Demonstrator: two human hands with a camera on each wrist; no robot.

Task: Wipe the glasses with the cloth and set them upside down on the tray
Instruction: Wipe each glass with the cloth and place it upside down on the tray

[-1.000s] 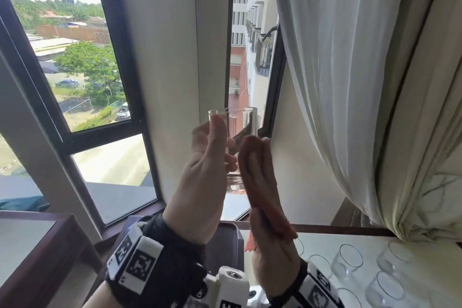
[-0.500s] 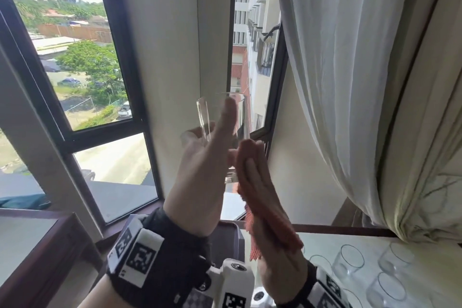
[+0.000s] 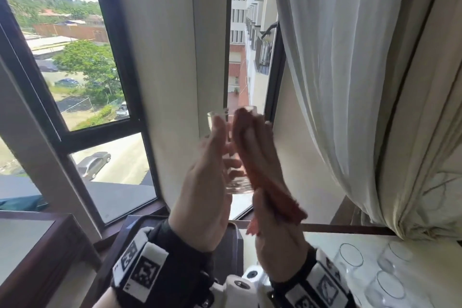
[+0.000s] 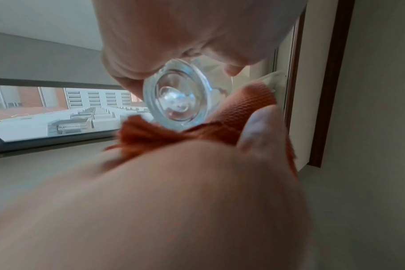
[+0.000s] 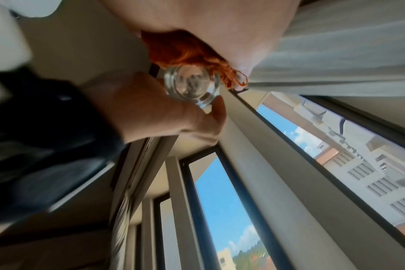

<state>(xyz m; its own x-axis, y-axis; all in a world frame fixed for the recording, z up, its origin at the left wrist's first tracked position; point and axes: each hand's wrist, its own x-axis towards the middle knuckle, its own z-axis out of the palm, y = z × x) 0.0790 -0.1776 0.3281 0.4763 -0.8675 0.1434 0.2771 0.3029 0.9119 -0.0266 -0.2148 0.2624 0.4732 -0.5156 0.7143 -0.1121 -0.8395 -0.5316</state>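
Note:
My left hand (image 3: 220, 150) holds a clear glass (image 3: 237, 184) upright in front of the window, thumb along the near side and fingers curled round the far side. My right hand (image 3: 262, 142) presses a folded orange cloth (image 3: 252, 167) flat against the glass's right side, reaching its rim. The left wrist view looks at the thick glass base (image 4: 177, 102), with the cloth (image 4: 240, 111) under a thumb of the right hand. From the right wrist, the glass (image 5: 191, 87) sits between the cloth (image 5: 185, 53) and the left hand (image 5: 162, 109).
A dark tray (image 3: 231, 242) lies below the hands, mostly hidden by my wrists. Several clear glasses (image 3: 350, 259) stand mouth up on the white table at the lower right. A white curtain (image 3: 350, 82) hangs on the right, and a wooden side table (image 3: 37, 245) is at the lower left.
The right hand has slid the cloth up the glass from its lower part to the rim. The left hand kept its hold, and the glass rose briefly, then came back down.

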